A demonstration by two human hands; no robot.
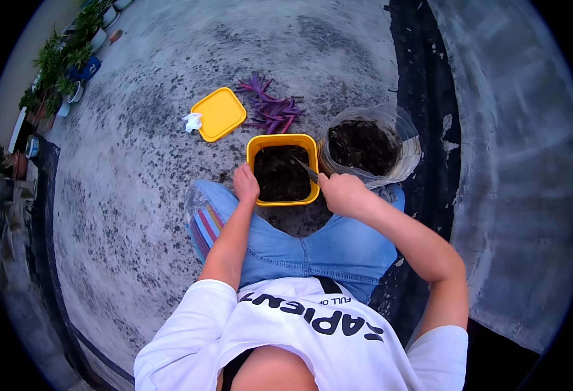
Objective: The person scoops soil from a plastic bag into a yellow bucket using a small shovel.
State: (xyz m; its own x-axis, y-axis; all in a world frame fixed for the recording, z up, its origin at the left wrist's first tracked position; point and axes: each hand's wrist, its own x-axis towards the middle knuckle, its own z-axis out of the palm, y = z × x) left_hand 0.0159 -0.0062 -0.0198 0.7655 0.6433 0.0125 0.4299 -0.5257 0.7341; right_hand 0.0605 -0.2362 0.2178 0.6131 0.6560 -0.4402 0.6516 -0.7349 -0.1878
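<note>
Dark soil fills much of a square yellow plastic container between my bent knees. Against its left outer wall lies my left hand, fingers together and partly hidden at the rim. My right hand grips a slim, pointed hand tool at the container's right rim. The tool's tip points left over the soil; its handle is hidden in my fist. Just beyond my right hand, a clear plastic tub or bag holds more dark soil.
Purple-leaved plant cuttings lie beyond the container on the stained concrete floor. Left of them are a yellow lid and a crumpled white tissue. Potted plants line the far left edge. A dark strip runs along the right.
</note>
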